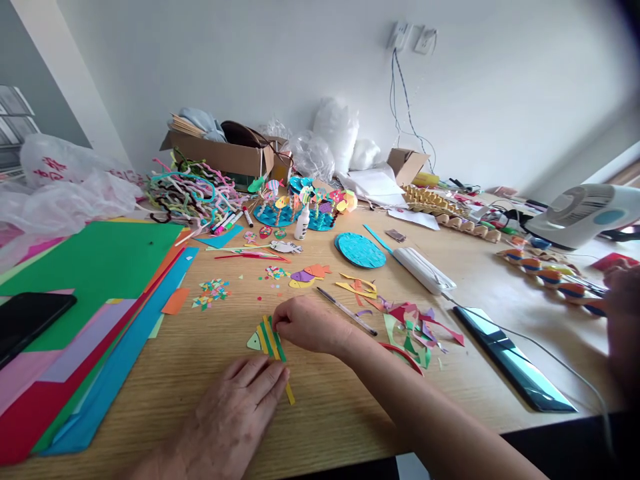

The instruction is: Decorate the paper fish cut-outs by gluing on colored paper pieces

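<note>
A small paper fish (254, 341) with a pale green head lies on the wooden table in front of me, yellow and green strips across its body. A longer yellow paper strip (291, 395) sticks out below it. My left hand (240, 407) rests flat, fingertips pressing the lower ends of the strips. My right hand (313, 325) is closed in a pinch at the fish's upper right side, at the end of a green paper strip (274, 345); the fingertips are partly hidden. Just beyond are finished orange, purple and yellow paper fish (303, 276) and a pen (347, 311).
Coloured paper sheets (100, 267) and a black phone (37, 323) lie left. Paper scraps (415, 327), a dark phone (515, 360) and a power strip (424, 270) lie right. Behind stand a glue bottle (302, 223) and blue discs (363, 249). Another person's hand (623, 293) shows far right.
</note>
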A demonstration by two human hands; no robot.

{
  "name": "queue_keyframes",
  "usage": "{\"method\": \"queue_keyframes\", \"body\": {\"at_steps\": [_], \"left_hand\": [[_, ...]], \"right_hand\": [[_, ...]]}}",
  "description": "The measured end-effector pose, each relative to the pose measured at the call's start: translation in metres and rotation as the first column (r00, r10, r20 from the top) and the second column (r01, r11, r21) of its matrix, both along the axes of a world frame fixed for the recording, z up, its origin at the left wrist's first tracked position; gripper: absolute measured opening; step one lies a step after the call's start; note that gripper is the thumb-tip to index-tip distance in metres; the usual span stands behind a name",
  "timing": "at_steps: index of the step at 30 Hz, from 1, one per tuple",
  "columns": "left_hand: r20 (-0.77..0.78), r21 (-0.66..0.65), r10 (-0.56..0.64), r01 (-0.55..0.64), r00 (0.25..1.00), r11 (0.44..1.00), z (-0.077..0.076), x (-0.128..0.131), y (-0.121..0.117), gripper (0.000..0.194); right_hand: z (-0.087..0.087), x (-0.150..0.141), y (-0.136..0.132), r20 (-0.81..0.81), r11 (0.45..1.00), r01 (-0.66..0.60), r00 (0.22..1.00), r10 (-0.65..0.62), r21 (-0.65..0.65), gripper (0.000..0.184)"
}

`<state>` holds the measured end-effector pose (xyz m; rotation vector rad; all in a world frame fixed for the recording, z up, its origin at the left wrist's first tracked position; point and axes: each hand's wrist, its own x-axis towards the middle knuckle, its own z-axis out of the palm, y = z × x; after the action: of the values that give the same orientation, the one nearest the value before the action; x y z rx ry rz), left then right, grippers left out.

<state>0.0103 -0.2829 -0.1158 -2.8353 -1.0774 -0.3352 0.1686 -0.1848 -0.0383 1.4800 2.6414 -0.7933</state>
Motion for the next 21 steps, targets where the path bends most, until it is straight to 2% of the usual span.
{"method": "queue_keyframes", "body": {"at_steps": [6,12,17,21], "left_hand": [[-0.008,0.028,-0.005,0.006,1.000,1.000,0.002,0.000,-0.002,0.039],[-0.023,0.042,0.016,-0.015,1.000,0.999,-0.001,0.001,-0.002,0.038],[0.084,0.046,-0.027,0.023,0.996,0.999,0.018,-0.001,-0.003,0.034],[0.170,0.070,0.018,-0.030,0.985,0.997,0.026,0.002,-0.003,0.033]], "right_hand": [[-0.006,-0.007,0.010,-0.017,0.999,0.023,1.000,-0.022,0.028,0.027],[0.001,-0.004,0.007,-0.041,0.999,0.026,0.999,-0.025,0.032,0.025],[0.005,0.002,0.000,-0.040,0.999,0.033,0.999,-0.032,0.017,0.027],[0.008,0.005,-0.002,-0.022,1.000,0.023,0.999,-0.023,-0.005,0.027]]}}
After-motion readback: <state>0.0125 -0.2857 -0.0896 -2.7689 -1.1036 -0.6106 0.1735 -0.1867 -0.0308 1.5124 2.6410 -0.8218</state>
